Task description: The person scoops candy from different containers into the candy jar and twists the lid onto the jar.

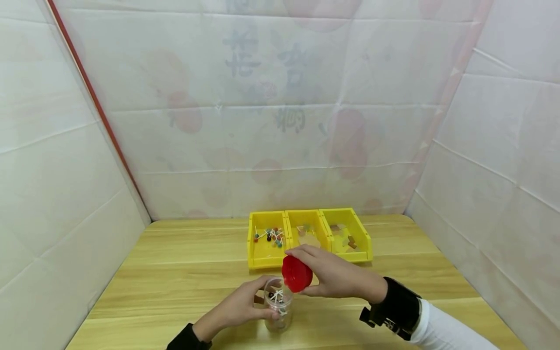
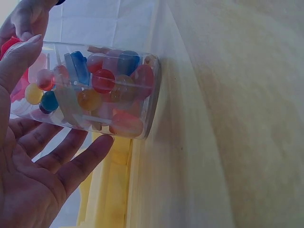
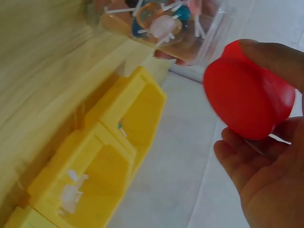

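Observation:
A clear plastic jar (image 1: 280, 318) stands upright on the table, and my left hand (image 1: 238, 305) holds it with the thumb on the near side and the fingers round the far side. Inside it are colourful balls (image 2: 103, 80) and pieces with white sticks, like lollipops. My right hand (image 1: 337, 276) grips a red lid (image 1: 296, 274) with a scalloped edge, tilted just above and right of the jar's open mouth. In the right wrist view the lid (image 3: 242, 95) sits between thumb and fingers, apart from the jar.
Behind the jar, three yellow bins stand side by side on the wooden table (image 1: 197, 257). The left bin (image 1: 262, 253) has several lollipops, the middle bin (image 1: 323, 238) pale pieces, the right bin (image 1: 360, 243) brown pieces. White sheeting (image 1: 262, 146) encloses the back and sides.

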A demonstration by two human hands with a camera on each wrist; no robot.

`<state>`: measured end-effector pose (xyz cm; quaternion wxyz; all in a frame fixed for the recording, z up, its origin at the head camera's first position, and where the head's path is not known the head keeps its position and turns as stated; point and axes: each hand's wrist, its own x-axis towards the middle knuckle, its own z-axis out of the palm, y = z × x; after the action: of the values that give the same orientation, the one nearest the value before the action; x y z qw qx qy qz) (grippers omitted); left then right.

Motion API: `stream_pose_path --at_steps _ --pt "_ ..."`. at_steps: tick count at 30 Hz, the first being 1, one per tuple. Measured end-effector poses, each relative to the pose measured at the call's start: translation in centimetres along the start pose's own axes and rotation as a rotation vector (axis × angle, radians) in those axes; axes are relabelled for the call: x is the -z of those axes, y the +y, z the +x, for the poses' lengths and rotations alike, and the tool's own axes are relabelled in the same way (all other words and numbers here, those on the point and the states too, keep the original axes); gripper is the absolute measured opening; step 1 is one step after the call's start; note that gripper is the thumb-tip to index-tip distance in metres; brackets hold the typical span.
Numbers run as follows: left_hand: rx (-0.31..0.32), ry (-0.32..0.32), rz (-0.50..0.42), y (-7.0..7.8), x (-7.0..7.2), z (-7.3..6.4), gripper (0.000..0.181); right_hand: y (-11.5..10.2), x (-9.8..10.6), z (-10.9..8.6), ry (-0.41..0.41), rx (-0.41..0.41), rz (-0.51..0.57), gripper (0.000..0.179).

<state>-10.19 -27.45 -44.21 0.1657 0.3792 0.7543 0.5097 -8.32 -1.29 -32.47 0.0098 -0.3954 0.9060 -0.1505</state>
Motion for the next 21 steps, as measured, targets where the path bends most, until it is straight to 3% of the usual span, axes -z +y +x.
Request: stream_pose_path --at_steps 9,21 --pt "-0.011 -0.001 0.001 -0.14 -0.05 0.04 0.067 -0.41 0.6 0.35 -0.056 -0.013 0.007 0.078" --pt "-0.02 -0.003 0.007 -0.39 -0.03 -0.05 0.067 -0.24 0.68 0.37 -0.093 -0.018 -0.102 0.078"
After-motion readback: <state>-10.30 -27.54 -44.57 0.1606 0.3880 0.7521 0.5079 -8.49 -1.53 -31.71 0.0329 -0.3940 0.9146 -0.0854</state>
